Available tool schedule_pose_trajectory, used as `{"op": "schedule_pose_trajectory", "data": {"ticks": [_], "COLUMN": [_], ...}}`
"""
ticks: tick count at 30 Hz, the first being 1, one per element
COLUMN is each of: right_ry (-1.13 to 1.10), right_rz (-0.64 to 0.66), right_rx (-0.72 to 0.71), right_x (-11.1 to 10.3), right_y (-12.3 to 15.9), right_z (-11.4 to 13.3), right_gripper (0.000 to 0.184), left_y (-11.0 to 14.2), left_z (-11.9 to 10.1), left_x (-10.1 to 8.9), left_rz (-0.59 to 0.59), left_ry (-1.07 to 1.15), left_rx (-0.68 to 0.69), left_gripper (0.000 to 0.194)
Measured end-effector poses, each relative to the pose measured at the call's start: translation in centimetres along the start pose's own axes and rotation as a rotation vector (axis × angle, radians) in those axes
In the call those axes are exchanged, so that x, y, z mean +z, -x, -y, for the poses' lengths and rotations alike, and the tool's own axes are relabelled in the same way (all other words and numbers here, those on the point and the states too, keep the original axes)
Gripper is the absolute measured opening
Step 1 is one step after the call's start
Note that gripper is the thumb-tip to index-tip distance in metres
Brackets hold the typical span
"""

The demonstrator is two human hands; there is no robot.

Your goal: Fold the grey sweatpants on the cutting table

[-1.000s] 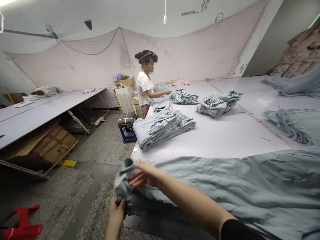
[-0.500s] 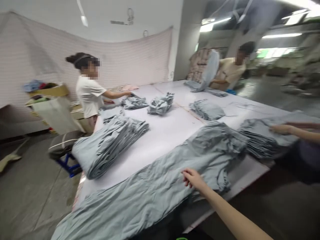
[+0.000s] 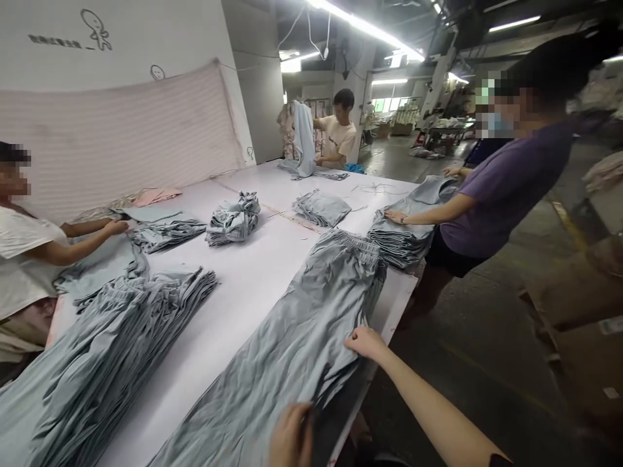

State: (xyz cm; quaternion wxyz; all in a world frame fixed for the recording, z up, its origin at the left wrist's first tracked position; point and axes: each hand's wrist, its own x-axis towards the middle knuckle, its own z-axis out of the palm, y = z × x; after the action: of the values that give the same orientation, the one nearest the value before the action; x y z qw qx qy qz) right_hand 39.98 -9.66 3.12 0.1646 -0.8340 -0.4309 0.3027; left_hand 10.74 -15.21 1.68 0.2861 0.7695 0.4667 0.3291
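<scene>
The right hand (image 3: 365,342) has its fingers pinched together on the side edge of pale grey-green cloth trousers with a gathered waistband (image 3: 324,292); the blurred left hand (image 3: 291,433) bends over their lower part, grip impossible to tell. The trousers lie along the white table's (image 3: 243,292) near edge, waistband toward the right corner, beside a layered grey-green garment stack (image 3: 396,245) under a co-worker's hand (image 3: 396,216).

Bare right hand (image 3: 366,342) and slender bare forearm (image 3: 428,402) with a black sleeve edge (image 3: 500,461), bare left hand (image 3: 290,438)
</scene>
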Motion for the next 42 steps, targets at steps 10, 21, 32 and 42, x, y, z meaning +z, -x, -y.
{"op": "schedule_pose_trajectory", "data": {"ticks": [10, 21, 32, 42], "right_ry": [-0.013, -0.339, 0.325, 0.451], "right_rz": [0.032, -0.309, -0.44, -0.484], "right_rx": [-0.101, -0.105, -0.44, -0.611], "right_x": [-1.5, -8.7, -20.0, -15.6], "right_y": [-0.2, -8.3, -16.2, -18.5], "right_z": [-1.0, -3.9, 2.6, 5.2], "right_gripper": [0.022, 0.047, 0.038, 0.062], "left_y": [-11.3, -11.7, -11.0, -10.6], "left_z": [-8.3, -8.5, -5.6, -6.1], "left_x": [11.2, 12.6, 14.2, 15.0], "left_rz": [0.549, 0.465, 0.217, 0.29], "left_ry": [-0.511, -0.604, -0.492, -0.458], "left_rx": [0.007, -0.195, -0.208, -0.29], "left_gripper": [0.066, 0.056, 0.038, 0.047]}}
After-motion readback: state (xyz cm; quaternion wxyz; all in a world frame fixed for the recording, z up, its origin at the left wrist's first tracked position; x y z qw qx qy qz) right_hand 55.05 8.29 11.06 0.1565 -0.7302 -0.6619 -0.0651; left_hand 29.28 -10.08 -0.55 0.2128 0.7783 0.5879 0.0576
